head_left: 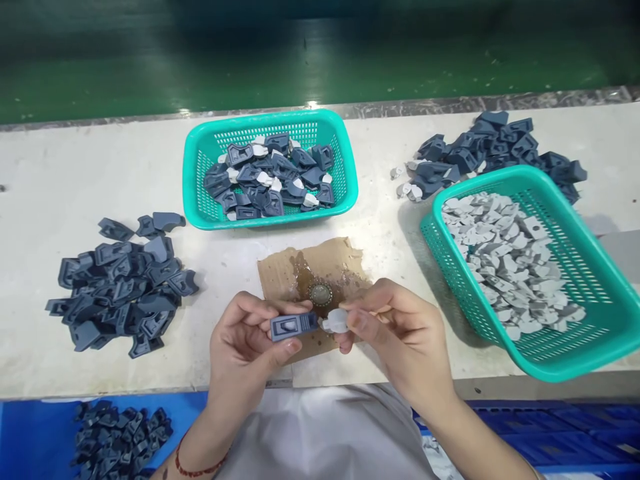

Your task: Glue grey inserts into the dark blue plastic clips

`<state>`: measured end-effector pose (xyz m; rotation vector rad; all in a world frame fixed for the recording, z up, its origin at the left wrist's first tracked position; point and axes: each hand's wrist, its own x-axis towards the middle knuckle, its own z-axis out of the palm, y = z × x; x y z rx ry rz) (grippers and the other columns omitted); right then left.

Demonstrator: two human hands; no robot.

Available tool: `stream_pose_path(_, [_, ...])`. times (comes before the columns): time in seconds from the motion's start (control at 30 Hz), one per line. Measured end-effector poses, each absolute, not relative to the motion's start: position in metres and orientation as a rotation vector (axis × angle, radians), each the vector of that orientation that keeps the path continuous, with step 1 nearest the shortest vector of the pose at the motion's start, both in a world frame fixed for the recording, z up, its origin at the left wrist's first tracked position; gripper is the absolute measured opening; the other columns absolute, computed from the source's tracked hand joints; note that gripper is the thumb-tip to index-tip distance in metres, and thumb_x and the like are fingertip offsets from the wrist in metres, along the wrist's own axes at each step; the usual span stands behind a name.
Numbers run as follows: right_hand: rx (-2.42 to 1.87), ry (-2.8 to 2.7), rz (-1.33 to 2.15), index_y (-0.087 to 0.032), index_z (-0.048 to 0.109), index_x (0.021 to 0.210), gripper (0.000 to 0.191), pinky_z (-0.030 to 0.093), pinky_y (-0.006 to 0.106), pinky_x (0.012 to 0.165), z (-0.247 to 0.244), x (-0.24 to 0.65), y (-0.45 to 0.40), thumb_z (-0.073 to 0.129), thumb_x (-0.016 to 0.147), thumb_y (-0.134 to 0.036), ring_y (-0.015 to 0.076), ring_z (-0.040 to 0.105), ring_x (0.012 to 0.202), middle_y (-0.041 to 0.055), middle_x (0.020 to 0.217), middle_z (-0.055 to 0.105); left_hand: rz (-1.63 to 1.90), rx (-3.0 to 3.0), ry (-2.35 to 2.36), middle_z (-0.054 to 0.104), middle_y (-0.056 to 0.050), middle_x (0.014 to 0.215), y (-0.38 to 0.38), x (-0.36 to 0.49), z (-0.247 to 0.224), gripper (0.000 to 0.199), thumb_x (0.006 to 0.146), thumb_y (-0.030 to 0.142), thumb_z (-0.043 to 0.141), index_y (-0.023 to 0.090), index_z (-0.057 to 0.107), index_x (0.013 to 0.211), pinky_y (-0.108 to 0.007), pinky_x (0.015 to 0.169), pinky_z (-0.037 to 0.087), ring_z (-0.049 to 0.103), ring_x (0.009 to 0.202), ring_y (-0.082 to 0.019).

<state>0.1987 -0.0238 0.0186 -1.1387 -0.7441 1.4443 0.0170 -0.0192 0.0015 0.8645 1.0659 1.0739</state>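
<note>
Well, left grip (299, 325) pinches dark block (287, 327), right grip (349, 315) pale piece (335, 321), both pieces' edges finger-hidden.

My held block (294, 326) is slate blue, my small piece (336, 321) pale grey; the perforated baskets (270, 222) are turquoise, the cardboard (280, 272) brown with dark blotches.

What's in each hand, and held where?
Left fingers pinch a dark grey-blue part along its long sides; right fingers pinch a pale grey piece at its outer end.
</note>
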Motion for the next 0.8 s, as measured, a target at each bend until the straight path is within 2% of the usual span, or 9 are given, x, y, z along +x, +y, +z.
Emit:
stream_pose_path(0.1, [-1.151, -0.728, 1.434, -0.021, 0.071, 0.074, 0.023, 0.061, 0.023, 0.046, 0.021, 0.197, -0.022, 0.084, 0.084, -0.036, 0.0152, 0.071, 0.051, 0.0009, 0.062, 0.073, 1.126, 0.929, 1.065, 0.084, 0.0, 0.095, -0.021, 0.019, 0.003, 0.031, 0.081, 0.029, 0.087, 0.025, 0.057, 0.086, -0.04, 0.095, 0.064, 0.079, 0.103, -0.025])
stream_pose_path(0.23, [-1.15, -0.727, 1.441, -0.021, 0.07, 0.073, 0.023, 0.061, 0.02, 0.046, 0.021, 0.195, -0.021, 0.084, 0.084, -0.035, 0.0144, 0.071, 0.051, 0.0008, 0.064, 0.074, 1.201, 1.001, 1.028, 0.083, 0.001, 0.096, -0.022, 0.024, 0.004, 0.027, 0.083, 0.017, 0.085, 0.025, 0.06, 0.087, -0.038, 0.097, 0.064, 0.079, 0.106, -0.022])
stream_pose_path(0.4, [-1.177, -0.786, 1.442, -0.019, 0.069, 0.072, 0.019, 0.06, 0.018, 0.048, 0.023, 0.195, -0.021, 0.08, 0.086, -0.025, 0.0122, 0.07, 0.051, 0.0001, 0.062, 0.074, 1.307, 1.191, 0.984, 0.084, 0.001, 0.099, -0.023, 0.024, -0.001, 0.028, 0.082, 0.001, 0.08, 0.022, 0.064, 0.089, -0.033, 0.095, 0.066, 0.079, 0.107, -0.021])
stream_pose_path(0.47, [-1.187, -0.815, 1.436, -0.019, 0.068, 0.071, 0.018, 0.059, 0.016, 0.049, 0.024, 0.195, -0.021, 0.078, 0.086, -0.021, 0.0108, 0.069, 0.051, -0.0007, 0.062, 0.073, 1.32, 1.261, 1.002, 0.084, 0.001, 0.101, -0.024, 0.022, -0.003, 0.029, 0.081, -0.002, 0.078, 0.022, 0.065, 0.09, -0.036, 0.097, 0.066, 0.079, 0.106, -0.022])
stream_pose_path(0.57, [-1.206, -0.877, 1.423, -0.019, 0.066, 0.07, 0.019, 0.057, 0.016, 0.051, 0.022, 0.196, -0.021, 0.076, 0.086, -0.021, 0.01, 0.068, 0.052, -0.001, 0.063, 0.073, 1.334, 1.358, 0.992, 0.084, 0.0, 0.103, -0.026, 0.022, -0.008, 0.031, 0.081, -0.004, 0.076, 0.022, 0.066, 0.093, -0.042, 0.1, 0.065, 0.079, 0.105, -0.023])
stream_pose_path(0.73, [-1.255, -1.002, 1.386, -0.021, 0.067, 0.077, 0.016, 0.057, 0.019, 0.055, 0.017, 0.202, -0.025, 0.075, 0.09, -0.025, 0.0121, 0.07, 0.059, -0.0008, 0.069, 0.074, 1.268, 1.359, 0.935, 0.082, -0.001, 0.105, -0.027, 0.021, -0.008, 0.031, 0.084, -0.004, 0.073, 0.023, 0.065, 0.095, -0.039, 0.105, 0.061, 0.077, 0.11, -0.021])
stream_pose_path(0.8, [-1.281, -1.074, 1.346, -0.022, 0.068, 0.08, 0.014, 0.057, 0.021, 0.057, 0.017, 0.205, -0.028, 0.075, 0.091, -0.026, 0.0131, 0.071, 0.062, -0.0009, 0.072, 0.075, 1.164, 1.389, 0.89, 0.076, -0.005, 0.122, -0.023, 0.016, -0.002, 0.034, 0.083, 0.007, 0.08, 0.025, 0.065, 0.108, -0.039, 0.107, 0.059, 0.072, 0.119, -0.023])
